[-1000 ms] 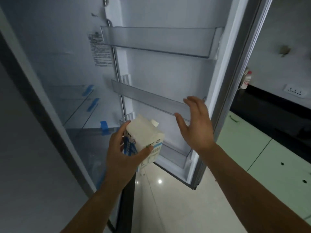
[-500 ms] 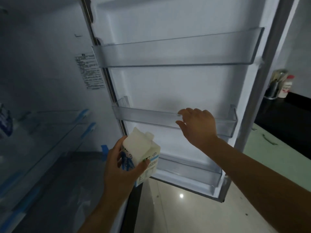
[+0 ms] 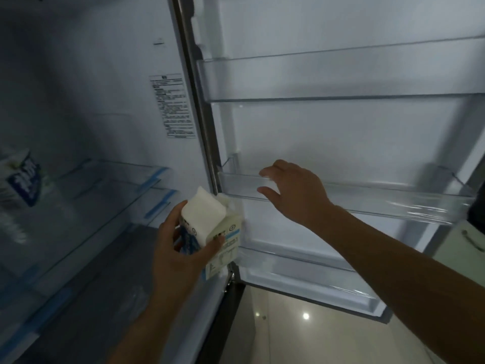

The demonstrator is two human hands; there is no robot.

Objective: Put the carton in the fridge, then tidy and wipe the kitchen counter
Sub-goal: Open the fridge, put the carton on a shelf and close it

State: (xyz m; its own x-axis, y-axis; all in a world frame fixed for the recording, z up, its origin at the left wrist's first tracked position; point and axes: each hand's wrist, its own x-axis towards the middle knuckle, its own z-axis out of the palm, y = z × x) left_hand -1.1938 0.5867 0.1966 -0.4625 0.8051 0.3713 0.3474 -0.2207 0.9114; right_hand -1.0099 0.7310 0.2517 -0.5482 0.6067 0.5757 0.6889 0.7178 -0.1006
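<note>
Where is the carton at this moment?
In the head view, lower centre: the carton is held in the left hand, just below-left of the middle door shelf.

A printed label [image 3: 173,106] sits on the far inner wall; glossy floor tiles [image 3: 315,334] reflect a light at near right.

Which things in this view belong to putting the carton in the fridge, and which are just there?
Belongs to the job:
carton, gripped in the left hand
right hand on the middle door shelf
open fridge door

Just there:
printed label on the inner wall
second carton, far left
glass shelves
</note>
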